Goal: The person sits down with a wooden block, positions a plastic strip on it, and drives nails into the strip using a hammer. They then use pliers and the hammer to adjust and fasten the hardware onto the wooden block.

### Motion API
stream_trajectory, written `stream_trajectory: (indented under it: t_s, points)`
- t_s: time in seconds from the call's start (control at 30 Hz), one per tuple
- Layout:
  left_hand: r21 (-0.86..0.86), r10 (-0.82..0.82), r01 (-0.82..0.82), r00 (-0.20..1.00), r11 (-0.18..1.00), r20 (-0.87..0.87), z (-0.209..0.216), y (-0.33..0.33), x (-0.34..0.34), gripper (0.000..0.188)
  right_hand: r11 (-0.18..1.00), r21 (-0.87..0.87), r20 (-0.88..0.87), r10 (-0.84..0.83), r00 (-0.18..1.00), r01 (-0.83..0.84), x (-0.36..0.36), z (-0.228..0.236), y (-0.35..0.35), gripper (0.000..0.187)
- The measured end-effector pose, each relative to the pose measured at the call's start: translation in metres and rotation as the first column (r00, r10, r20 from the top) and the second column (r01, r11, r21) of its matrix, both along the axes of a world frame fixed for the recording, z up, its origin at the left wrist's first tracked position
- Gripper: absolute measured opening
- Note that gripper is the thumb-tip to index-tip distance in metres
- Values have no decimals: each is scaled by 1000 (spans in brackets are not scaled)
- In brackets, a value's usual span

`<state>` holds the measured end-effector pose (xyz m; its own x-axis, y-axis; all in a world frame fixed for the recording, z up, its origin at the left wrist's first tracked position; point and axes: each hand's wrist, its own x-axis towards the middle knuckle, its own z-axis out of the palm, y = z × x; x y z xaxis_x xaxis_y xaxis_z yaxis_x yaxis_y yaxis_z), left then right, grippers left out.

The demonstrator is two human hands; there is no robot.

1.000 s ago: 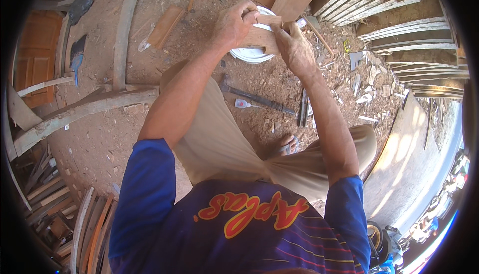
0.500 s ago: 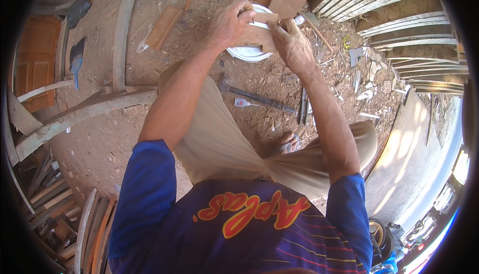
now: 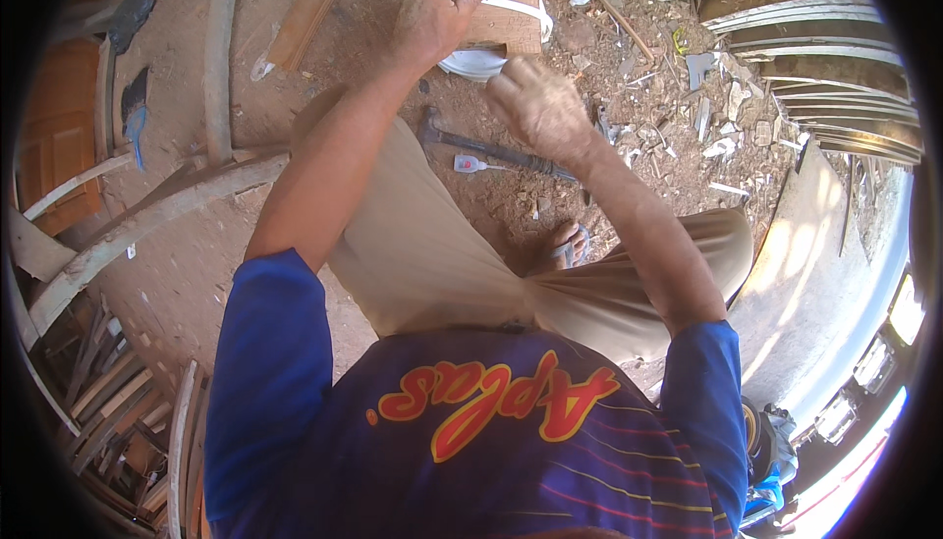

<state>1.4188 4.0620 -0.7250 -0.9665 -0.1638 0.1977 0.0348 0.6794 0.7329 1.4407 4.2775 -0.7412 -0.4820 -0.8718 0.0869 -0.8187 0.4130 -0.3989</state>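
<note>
My left hand (image 3: 437, 14) grips a small flat wooden block (image 3: 509, 26) by its left end, holding it above a white round container (image 3: 470, 64) on the dirt ground. A white strip runs across the block's top face. My right hand (image 3: 535, 102) is curled into a fist just below the block and apart from it; I see nothing in it. A hammer (image 3: 496, 152) lies on the ground under my right hand, beside my bent left knee (image 3: 393, 215).
A small white tool with a red tip (image 3: 471, 163) lies next to the hammer. Wood chips and scraps (image 3: 707, 117) cover the ground on the right, below stacked curved slats (image 3: 815, 38). Curved wooden beams (image 3: 147, 215) and a flat board (image 3: 300, 24) lie on the left.
My right hand has left the block and dropped toward me, closing into a fist. My left hand still holds the block over the white container.
</note>
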Motion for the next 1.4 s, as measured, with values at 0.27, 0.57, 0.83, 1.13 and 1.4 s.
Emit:
stream_trajectory:
  t_s: [0.27, 0.57, 0.83, 1.13, 1.4]
  points:
    - [2, -1, 1, 995, 1000, 95, 3, 2, -1, 28, 890, 454, 332, -122, 935, -45, 75, -150, 18, 25]
    - [35, -27, 26, 999, 999, 17, 0, -2, -2, 27, 855, 516, 437, -305, 846, 41, 61, -74, 2, 31]
    - [65, -52, 47, 996, 997, 75, -3, -7, 2, 25, 915, 404, 486, -199, 851, -17, -2, 88, 67, 22]
    - [41, -92, 91, 995, 995, 29, -7, 0, -4, 20, 816, 84, 543, -519, 661, 572, -13, 97, 66, 43]
    - [82, -80, 83, 996, 993, -47, -7, -6, 1, 23, 837, 32, 558, -469, 685, 547, -10, 117, 30, 36]
